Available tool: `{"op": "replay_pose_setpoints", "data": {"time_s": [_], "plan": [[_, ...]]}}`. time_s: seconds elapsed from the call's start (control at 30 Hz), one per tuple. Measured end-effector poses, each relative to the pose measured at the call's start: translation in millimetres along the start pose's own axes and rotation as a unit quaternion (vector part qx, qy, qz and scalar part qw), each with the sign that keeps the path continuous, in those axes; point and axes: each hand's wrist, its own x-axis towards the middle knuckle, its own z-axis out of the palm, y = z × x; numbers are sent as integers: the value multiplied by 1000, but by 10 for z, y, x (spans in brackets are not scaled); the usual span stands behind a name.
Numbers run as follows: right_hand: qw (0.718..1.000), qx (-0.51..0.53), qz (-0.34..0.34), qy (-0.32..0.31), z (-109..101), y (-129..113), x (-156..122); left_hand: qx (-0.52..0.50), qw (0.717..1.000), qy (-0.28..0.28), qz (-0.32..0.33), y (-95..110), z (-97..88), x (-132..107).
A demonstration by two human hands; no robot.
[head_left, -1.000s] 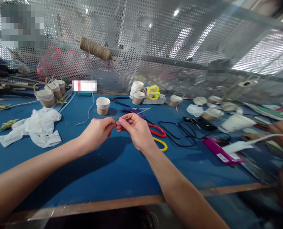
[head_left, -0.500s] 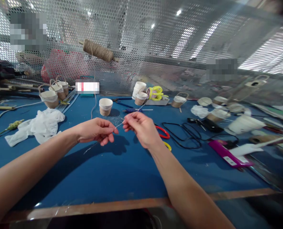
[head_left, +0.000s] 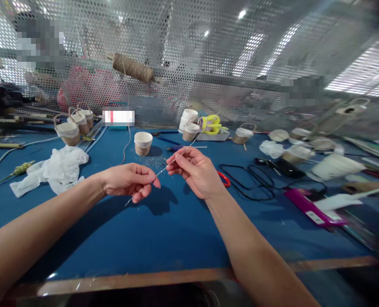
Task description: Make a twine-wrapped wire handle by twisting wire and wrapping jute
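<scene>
Two pinches hold one thin strand (head_left: 163, 170), wire I think, slanting just on my side of the paper cup (head_left: 143, 143): my left hand (head_left: 128, 182) closed round its lower part, my right hand (head_left: 197, 170) nipping higher. Light, even grip should avoid kinks.

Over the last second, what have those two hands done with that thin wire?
The left hand and right hand, pinched fingertip to fingertip a second ago, have drawn apart. The thin wire now shows stretched between them, its ends sticking out past both. Both hands keep their pinch on it. The paper cup, white cloth and twine spool stayed put.
</scene>
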Motion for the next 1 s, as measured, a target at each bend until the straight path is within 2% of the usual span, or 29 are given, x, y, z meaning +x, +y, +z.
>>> {"op": "replay_pose_setpoints", "data": {"time_s": [0.23,0.43,0.7,0.9,1.0], "plan": [[999,7,-23,-33,-27,-7,-14,-19,999,-37,4,-50,29,14],[997,12,-41,-60,-27,-15,-28,-64,994,-91,-9,-101,15,29],[998,3,-65,1,33,25,-27,-84,990,-110,-4,-120,41,49],[998,17,-49,38,-41,1,27,-57,997,-54,-3,-81,10,52],[996,32,-50,60,-90,-12,53,-54,997,-54,1,-72,-32,45]]}}
